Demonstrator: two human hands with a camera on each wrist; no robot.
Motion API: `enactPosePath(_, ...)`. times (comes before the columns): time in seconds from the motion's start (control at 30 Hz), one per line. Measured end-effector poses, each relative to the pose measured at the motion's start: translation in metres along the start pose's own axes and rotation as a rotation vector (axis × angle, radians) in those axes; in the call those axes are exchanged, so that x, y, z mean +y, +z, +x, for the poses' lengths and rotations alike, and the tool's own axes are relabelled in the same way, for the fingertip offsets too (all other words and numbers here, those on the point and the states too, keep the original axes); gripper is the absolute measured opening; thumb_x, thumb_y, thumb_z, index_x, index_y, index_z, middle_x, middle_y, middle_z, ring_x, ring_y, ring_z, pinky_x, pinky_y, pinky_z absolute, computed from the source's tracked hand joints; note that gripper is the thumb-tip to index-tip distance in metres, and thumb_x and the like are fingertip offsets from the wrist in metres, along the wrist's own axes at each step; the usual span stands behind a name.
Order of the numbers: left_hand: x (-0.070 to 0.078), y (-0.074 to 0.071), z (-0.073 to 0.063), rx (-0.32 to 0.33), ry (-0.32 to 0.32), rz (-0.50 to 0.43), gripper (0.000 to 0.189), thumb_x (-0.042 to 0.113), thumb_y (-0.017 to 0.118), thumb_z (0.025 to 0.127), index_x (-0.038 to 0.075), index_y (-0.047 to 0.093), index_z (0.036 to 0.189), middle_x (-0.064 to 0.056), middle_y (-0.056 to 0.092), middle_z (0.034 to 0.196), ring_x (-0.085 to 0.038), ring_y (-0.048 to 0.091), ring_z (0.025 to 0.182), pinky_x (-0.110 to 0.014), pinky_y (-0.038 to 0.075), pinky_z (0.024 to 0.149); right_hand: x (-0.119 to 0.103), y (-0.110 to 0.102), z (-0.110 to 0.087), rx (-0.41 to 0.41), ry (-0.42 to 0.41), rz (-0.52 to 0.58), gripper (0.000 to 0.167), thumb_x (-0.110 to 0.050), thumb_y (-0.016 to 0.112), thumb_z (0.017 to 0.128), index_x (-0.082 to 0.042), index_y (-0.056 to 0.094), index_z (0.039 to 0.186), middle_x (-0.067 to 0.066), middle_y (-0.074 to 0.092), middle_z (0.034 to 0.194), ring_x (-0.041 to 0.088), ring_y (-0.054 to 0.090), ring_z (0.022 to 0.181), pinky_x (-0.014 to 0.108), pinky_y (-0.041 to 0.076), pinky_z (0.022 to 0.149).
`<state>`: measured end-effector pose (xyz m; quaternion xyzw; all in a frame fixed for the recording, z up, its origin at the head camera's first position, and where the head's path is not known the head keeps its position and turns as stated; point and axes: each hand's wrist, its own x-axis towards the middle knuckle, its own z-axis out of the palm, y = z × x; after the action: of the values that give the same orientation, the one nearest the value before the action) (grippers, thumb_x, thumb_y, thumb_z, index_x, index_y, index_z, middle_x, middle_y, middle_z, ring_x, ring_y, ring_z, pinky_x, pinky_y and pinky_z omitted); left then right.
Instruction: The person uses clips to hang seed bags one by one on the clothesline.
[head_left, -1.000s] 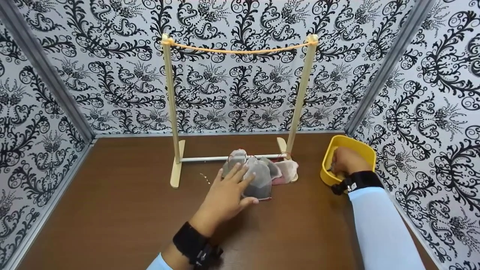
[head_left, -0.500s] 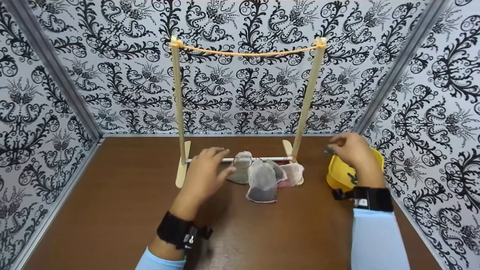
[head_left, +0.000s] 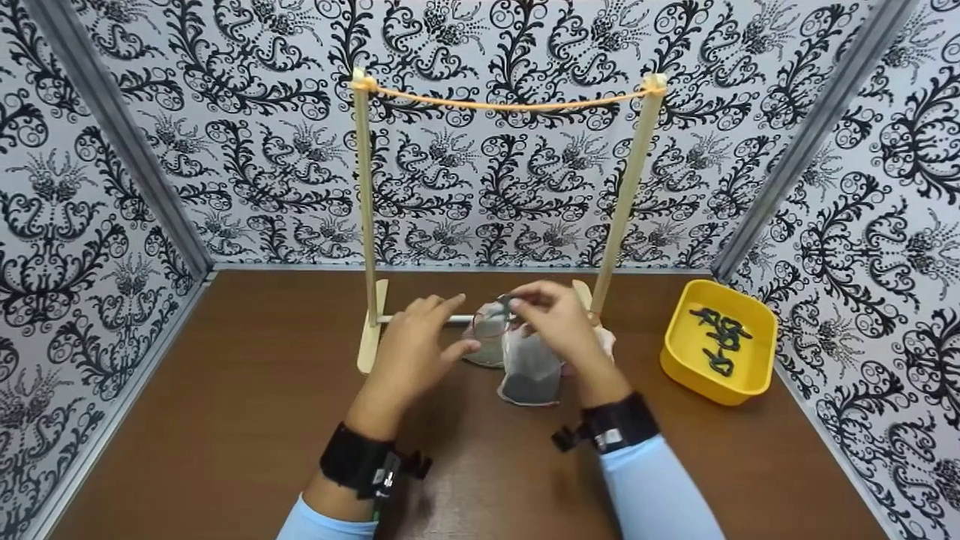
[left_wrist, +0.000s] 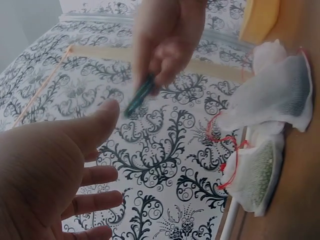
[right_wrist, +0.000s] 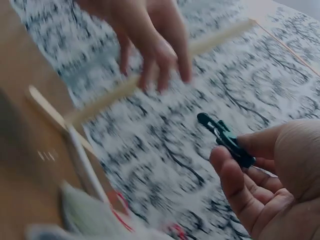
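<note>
Between thumb and fingers, my right hand (head_left: 559,319) pinches a dark green clothespin (right_wrist: 227,140), held above the pile of pouches. My left hand (head_left: 416,349) is spread, fingers apart and holding nothing, just left of the pile. The pouches are white mesh drawstring bags with red strings. One grey-filled pouch (head_left: 531,367) lies in front, and a pouch with greenish contents (left_wrist: 257,175) lies to its left, partly behind my hands in the head view. A pinkish pouch at the right is mostly hidden by my right hand.
A wooden stand with two posts (head_left: 626,195) carries a sagging orange cord (head_left: 510,106) across its top and a white rod (head_left: 427,319) near the table. At the right stands a yellow bin (head_left: 716,390) with several dark clothespins (head_left: 724,334). Patterned walls enclose the table (head_left: 247,390).
My right hand has come out of the yellow bin with a clothespin and moved left over the pouches. My left hand has lifted off the pouches and shifted left.
</note>
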<state>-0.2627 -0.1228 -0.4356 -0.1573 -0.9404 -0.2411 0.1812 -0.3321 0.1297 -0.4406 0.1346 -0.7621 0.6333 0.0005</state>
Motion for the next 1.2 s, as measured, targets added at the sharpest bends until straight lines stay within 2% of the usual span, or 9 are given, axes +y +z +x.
enactPosePath(0.2, 0.002, 0.006, -0.003, 0.029, 0.069, -0.011, 0.077, 0.048, 0.091, 0.094, 0.011, 0.066, 0.158, -0.011, 0.078, 0.132, -0.035, 0.073, 0.122, -0.057, 0.061, 0.109, 0.003, 0.027, -0.010, -0.109, -0.011, 0.063, 0.023, -0.001, 0.078, 0.104, 0.007, 0.078, 0.126, 0.021, 0.083, 0.117, 0.015, 0.079, 0.076, 0.028, 0.069, 0.069)
enactPosePath(0.43, -0.001, 0.007, -0.005, 0.068, 0.149, 0.011, 0.058, 0.040, 0.090, 0.095, 0.007, 0.077, 0.141, -0.012, 0.082, 0.120, -0.035, 0.077, 0.113, -0.058, 0.063, 0.100, 0.002, 0.029, -0.016, -0.161, -0.008, 0.071, 0.026, -0.001, 0.076, 0.105, 0.010, 0.077, 0.129, 0.026, 0.081, 0.125, 0.014, 0.080, 0.075, 0.029, 0.070, 0.071)
enactPosePath(0.53, -0.002, 0.005, -0.004, 0.072, 0.148, 0.026, 0.053, 0.038, 0.089, 0.096, 0.005, 0.078, 0.136, -0.013, 0.082, 0.120, -0.037, 0.077, 0.113, -0.060, 0.063, 0.099, 0.005, 0.023, -0.013, -0.146, -0.037, -0.041, 0.027, -0.008, 0.077, 0.107, 0.005, 0.079, 0.130, 0.023, 0.083, 0.125, 0.021, 0.082, 0.082, 0.040, 0.072, 0.076)
enactPosePath(0.7, -0.006, 0.001, -0.004, 0.098, 0.132, 0.080, 0.051, 0.040, 0.089, 0.094, 0.007, 0.079, 0.132, -0.011, 0.083, 0.118, -0.035, 0.078, 0.110, -0.056, 0.063, 0.094, 0.022, 0.007, -0.002, 0.039, -0.087, -0.476, 0.030, -0.017, 0.081, 0.105, -0.004, 0.080, 0.131, 0.016, 0.083, 0.126, 0.036, 0.080, 0.114, 0.053, 0.065, 0.104)
enactPosePath(0.77, -0.008, 0.000, -0.004, 0.107, 0.120, 0.099, 0.051, 0.041, 0.088, 0.093, 0.008, 0.080, 0.131, -0.010, 0.083, 0.117, -0.034, 0.078, 0.109, -0.055, 0.062, 0.092, 0.033, 0.002, 0.002, 0.093, -0.065, -0.657, 0.038, -0.021, 0.082, 0.103, -0.002, 0.077, 0.136, 0.020, 0.080, 0.133, 0.040, 0.076, 0.126, 0.055, 0.060, 0.114)
enactPosePath(0.87, -0.011, -0.001, -0.006, 0.128, 0.118, 0.122, 0.048, 0.040, 0.087, 0.094, 0.008, 0.081, 0.129, -0.010, 0.084, 0.117, -0.033, 0.079, 0.109, -0.055, 0.063, 0.092, 0.046, -0.006, 0.006, 0.084, 0.001, -0.811, 0.050, -0.022, 0.081, 0.100, 0.002, 0.073, 0.143, 0.027, 0.076, 0.138, 0.047, 0.071, 0.133, 0.060, 0.056, 0.118)
enactPosePath(0.93, -0.012, 0.000, -0.007, 0.158, 0.131, 0.135, 0.044, 0.038, 0.087, 0.095, 0.008, 0.081, 0.126, -0.009, 0.085, 0.114, -0.032, 0.079, 0.107, -0.053, 0.063, 0.089, 0.052, -0.009, 0.006, 0.055, 0.046, -0.838, 0.052, -0.021, 0.079, 0.099, 0.003, 0.073, 0.144, 0.028, 0.076, 0.138, 0.049, 0.072, 0.132, 0.061, 0.057, 0.117)
enactPosePath(1.03, -0.015, 0.003, -0.008, 0.233, 0.170, 0.151, 0.035, 0.034, 0.088, 0.095, 0.008, 0.084, 0.118, -0.007, 0.085, 0.105, -0.030, 0.081, 0.097, -0.048, 0.064, 0.081, 0.056, -0.012, 0.005, 0.017, 0.078, -0.813, 0.043, -0.017, 0.078, 0.099, 0.001, 0.078, 0.138, 0.026, 0.079, 0.133, 0.047, 0.075, 0.128, 0.060, 0.059, 0.114)
enactPosePath(1.2, -0.019, 0.007, -0.009, 0.325, 0.201, 0.161, 0.025, 0.030, 0.091, 0.088, 0.010, 0.085, 0.103, -0.003, 0.084, 0.092, -0.028, 0.082, 0.084, -0.045, 0.066, 0.072, 0.054, -0.010, 0.004, -0.022, 0.074, -0.761, 0.026, -0.013, 0.081, 0.100, -0.003, 0.084, 0.123, 0.023, 0.082, 0.127, 0.043, 0.077, 0.121, 0.059, 0.060, 0.111)
